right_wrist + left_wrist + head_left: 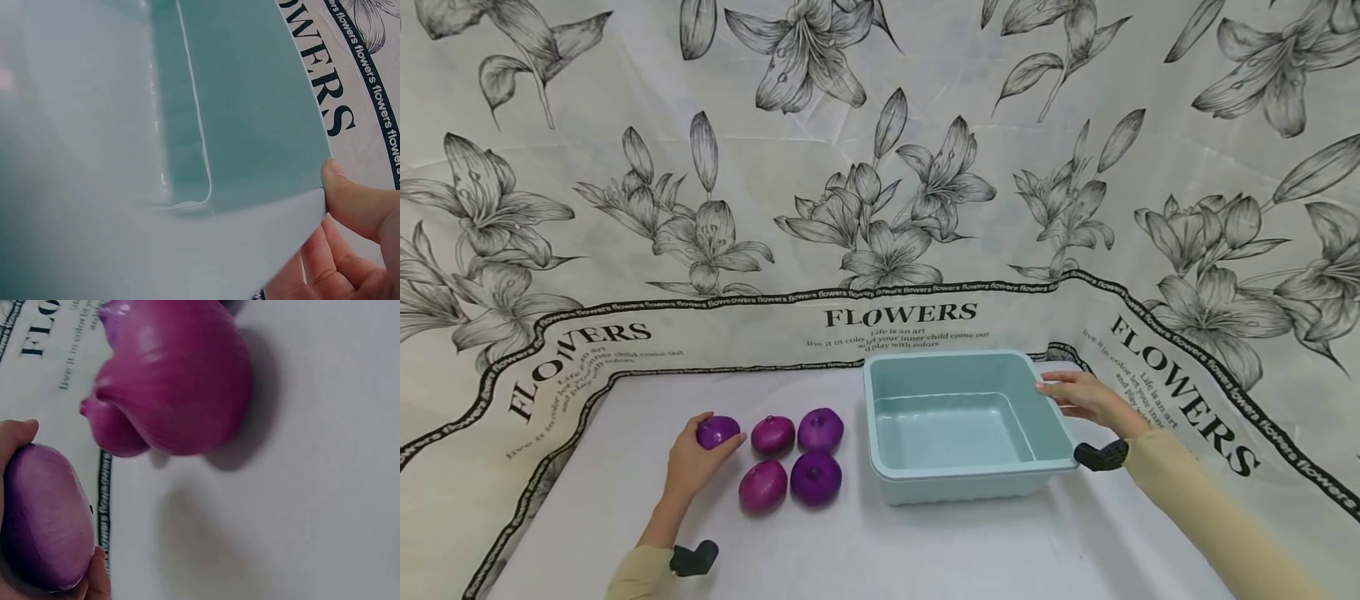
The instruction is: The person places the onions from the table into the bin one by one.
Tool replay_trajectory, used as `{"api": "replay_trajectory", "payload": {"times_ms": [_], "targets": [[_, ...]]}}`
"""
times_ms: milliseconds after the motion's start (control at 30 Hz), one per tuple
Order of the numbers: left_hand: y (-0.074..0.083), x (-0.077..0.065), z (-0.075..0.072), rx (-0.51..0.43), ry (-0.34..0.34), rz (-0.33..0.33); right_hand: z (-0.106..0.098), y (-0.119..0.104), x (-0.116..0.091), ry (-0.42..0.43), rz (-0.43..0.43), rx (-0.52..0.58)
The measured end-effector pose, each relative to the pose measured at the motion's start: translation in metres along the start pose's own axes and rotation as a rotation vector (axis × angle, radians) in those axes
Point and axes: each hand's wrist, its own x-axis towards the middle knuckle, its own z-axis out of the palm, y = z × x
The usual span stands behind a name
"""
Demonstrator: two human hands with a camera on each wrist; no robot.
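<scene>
In the head view my left hand [688,467] grips a purple onion [718,432] between thumb and fingers, at the left end of the onion group. The left wrist view shows this onion [50,519] from the side, its skin smooth and glossy. Beside it on the table sit two magenta onions [763,487] and two darker purple onions [816,479]. To the right stands a pale blue-green plastic basin [962,490] with nothing inside. My right hand [1093,400] pinches the basin's right rim [315,200], thumb on top and fingers underneath on the outside.
A white cloth [865,550] covers the table. Floral-printed fabric [880,183] with "FLOWERS" lettering rises behind it and along both sides. Dark straps [1101,455] sit at both wrists, over cream sleeves [1210,517].
</scene>
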Motion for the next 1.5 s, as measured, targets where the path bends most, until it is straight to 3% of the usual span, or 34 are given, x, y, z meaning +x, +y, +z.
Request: {"api": "replay_trajectory", "payload": {"times_ms": [467, 867, 1267, 1500], "targets": [[0.058, -0.005, 0.006, -0.062, 0.007, 0.09, 0.0, 0.003, 0.001, -0.006, -0.015, 0.01], [0.108, -0.013, 0.03, -0.096, -0.045, 0.175, 0.002, 0.001, -0.002, -0.011, -0.023, 0.02], [0.164, -0.02, 0.058, -0.166, -0.108, 0.335, 0.004, -0.001, -0.007, -0.013, -0.02, 0.048], [0.187, -0.01, 0.068, -0.143, -0.163, 0.432, 0.002, -0.001, -0.002, 0.002, 0.004, 0.001]]}}
